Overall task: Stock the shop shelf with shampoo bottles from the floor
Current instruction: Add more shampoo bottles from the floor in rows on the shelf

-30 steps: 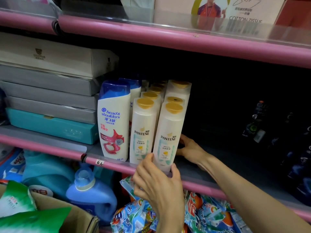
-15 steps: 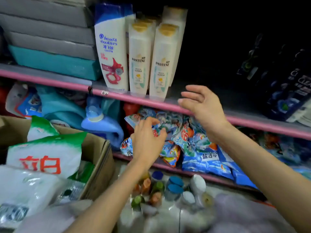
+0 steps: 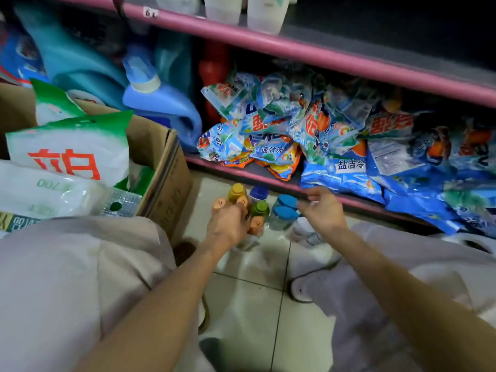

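Several small shampoo bottles [image 3: 259, 210] stand clustered on the tiled floor below the bottom shelf, with peach, yellow, green and blue caps. My left hand [image 3: 228, 224] is down among the peach-capped ones, fingers curled round a bottle [image 3: 241, 202]. To the right, my right hand [image 3: 323, 210] hovers with loose fingers just above the blue-capped bottles [image 3: 284, 212], touching nothing. At the top edge, the bases of white bottles [image 3: 267, 18] stand on the pink-edged shelf [image 3: 335, 59].
Blue detergent bags [image 3: 295, 130] fill the lower shelf. A cardboard box [image 3: 167, 181] of green-and-white bags stands at the left, a blue jug [image 3: 163, 103] behind it. My knees in light trousers [image 3: 80, 277] flank the bottles, and a white shoe [image 3: 302, 289] is on the tiles.
My view has dropped from the shelf to the floor. Both hands left the white bottles on the shelf and came down; the left now reaches into the floor bottles.
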{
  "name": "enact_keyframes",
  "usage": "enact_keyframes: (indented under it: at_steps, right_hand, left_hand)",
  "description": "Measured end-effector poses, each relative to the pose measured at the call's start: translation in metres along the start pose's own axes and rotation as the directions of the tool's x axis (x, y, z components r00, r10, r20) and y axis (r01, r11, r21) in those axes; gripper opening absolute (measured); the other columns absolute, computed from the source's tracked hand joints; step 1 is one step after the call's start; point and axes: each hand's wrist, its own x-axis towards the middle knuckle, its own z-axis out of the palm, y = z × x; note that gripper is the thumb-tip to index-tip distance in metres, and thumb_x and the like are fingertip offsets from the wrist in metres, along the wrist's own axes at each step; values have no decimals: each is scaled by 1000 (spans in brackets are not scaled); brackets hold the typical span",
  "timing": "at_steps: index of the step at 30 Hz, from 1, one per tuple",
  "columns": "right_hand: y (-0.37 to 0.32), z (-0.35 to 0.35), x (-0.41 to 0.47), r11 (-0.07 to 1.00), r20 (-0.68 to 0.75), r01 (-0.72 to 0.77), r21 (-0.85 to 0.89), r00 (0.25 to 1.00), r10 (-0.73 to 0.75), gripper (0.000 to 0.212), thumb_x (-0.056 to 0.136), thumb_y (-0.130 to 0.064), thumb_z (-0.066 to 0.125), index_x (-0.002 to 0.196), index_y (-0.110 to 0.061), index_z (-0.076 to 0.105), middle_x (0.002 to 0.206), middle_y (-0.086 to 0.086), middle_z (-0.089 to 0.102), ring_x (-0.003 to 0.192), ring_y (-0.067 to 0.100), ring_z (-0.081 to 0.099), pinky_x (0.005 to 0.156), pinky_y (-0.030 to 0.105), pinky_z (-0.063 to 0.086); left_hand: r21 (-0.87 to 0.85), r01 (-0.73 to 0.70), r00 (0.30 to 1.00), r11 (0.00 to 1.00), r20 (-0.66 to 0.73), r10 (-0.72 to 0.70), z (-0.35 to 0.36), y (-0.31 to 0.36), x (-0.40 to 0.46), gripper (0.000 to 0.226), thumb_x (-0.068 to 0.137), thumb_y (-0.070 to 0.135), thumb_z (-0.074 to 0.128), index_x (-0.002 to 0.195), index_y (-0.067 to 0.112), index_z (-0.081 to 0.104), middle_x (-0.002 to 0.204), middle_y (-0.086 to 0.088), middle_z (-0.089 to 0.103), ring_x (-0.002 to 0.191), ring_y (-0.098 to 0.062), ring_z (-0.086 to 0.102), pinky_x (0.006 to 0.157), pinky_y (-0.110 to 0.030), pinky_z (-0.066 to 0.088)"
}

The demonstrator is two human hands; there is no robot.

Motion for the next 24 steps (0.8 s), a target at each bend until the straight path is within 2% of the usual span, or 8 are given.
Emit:
enact_keyframes:
  at_steps: [3, 5, 7, 8, 11, 15, 19, 24]
  right_hand:
    - [34, -4, 16, 963, -67, -22, -267, 998, 5, 39, 83, -18, 67, 121, -12, 59, 122, 14, 62, 114, 33, 55, 92, 34, 43]
    - [53, -5, 23, 888, -88, -32, -458, 996, -10, 44, 82, -24, 66, 125, -16, 56, 132, 14, 53, 121, 35, 45, 99, 39, 37]
    - [67, -6, 27, 807, -140, -107, -581, 990, 30, 52, 80, -31, 66, 128, -21, 51, 137, 11, 45, 126, 36, 37, 102, 46, 31]
    - [72, -7, 28, 794, -144, -153, -588, 986, 83, 55, 79, -33, 67, 129, -22, 47, 137, 12, 43, 126, 37, 37, 101, 49, 31]
    - [84, -6, 32, 871, -31, -211, -444, 975, 220, 62, 80, -27, 69, 130, -17, 35, 130, 18, 47, 119, 42, 47, 98, 52, 42]
    - [92, 1, 32, 884, -25, -172, -434, 983, 179, 59, 82, -13, 67, 128, -12, 29, 122, 23, 53, 111, 44, 54, 93, 51, 46]
    - [99, 5, 31, 862, -51, -145, -486, 989, 138, 62, 81, -17, 70, 127, -10, 30, 119, 23, 56, 108, 43, 57, 89, 49, 49]
    - [108, 4, 32, 858, -62, -193, -476, 981, 186, 59, 78, -17, 74, 118, -12, 32, 113, 21, 61, 103, 42, 60, 83, 44, 49]
  left_hand:
    - [110, 9, 992, 994, 120, -23, 22, -13, 3, 39, 90, 36, 50, 127, 29, 45, 121, -7, 56, 108, -29, 54, 91, -38, 45]
    - [201, -26, 991, 979, 134, -1, 37, -17, 5, 42, 90, 37, 52, 130, 30, 42, 124, -6, 53, 109, -28, 53, 92, -39, 42]
    - [267, -96, 991, 959, 114, 68, 49, -17, 6, 44, 89, 33, 57, 131, 30, 42, 129, -5, 50, 114, -27, 51, 95, -38, 40]
    - [282, -120, 990, 952, 106, 93, 54, -18, 8, 46, 89, 30, 58, 131, 30, 43, 132, -5, 49, 116, -27, 50, 98, -39, 39]
    - [329, -145, 988, 933, 96, 120, 66, -19, 15, 44, 88, 24, 56, 131, 30, 45, 134, -4, 48, 121, -26, 46, 101, -39, 34]
    - [372, -155, 987, 915, 98, 127, 76, -24, 23, 41, 87, 28, 59, 127, 30, 49, 129, -4, 54, 121, -25, 46, 99, -38, 33]
    - [381, -142, 989, 913, 82, 119, 78, -28, 28, 31, 87, 38, 59, 115, 24, 58, 111, -5, 63, 103, -24, 57, 86, -32, 40]
    - [475, -128, 991, 871, 88, 97, 75, -31, 26, 26, 88, 23, 58, 113, 17, 61, 99, -6, 63, 90, -22, 57, 70, -27, 34]
